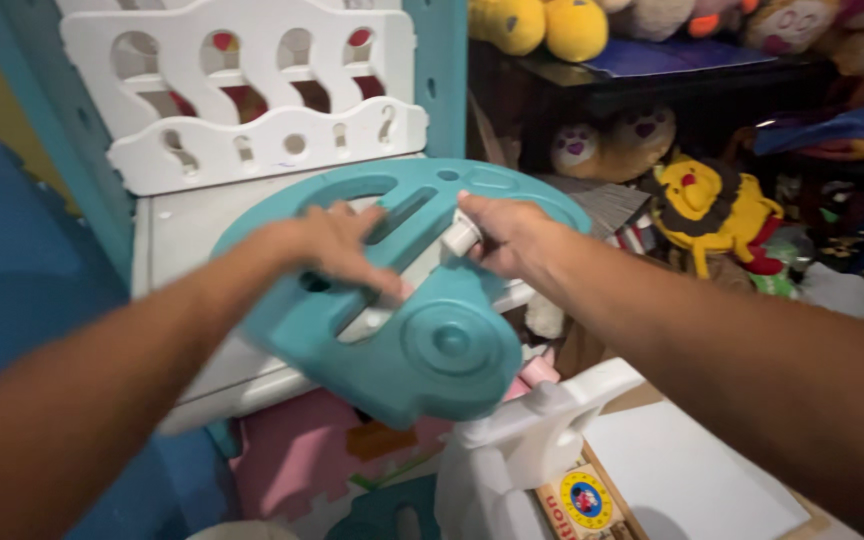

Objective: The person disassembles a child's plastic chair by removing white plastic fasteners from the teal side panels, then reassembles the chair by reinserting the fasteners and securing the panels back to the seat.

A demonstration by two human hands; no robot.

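Both hands' grip clamps a teal slotted plastic panel (422, 330): left hand (337, 250), right hand (502, 232).

Dark shelf (652, 75) at back carries yellow plush toys (542, 25) and a blue sheet (672, 55); below it a lion plush (712, 205). Floor has pink foam mat (302, 450).

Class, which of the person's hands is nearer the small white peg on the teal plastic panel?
Right. The right hand pinches the white peg; the left hand grips the teal panel apart from it.
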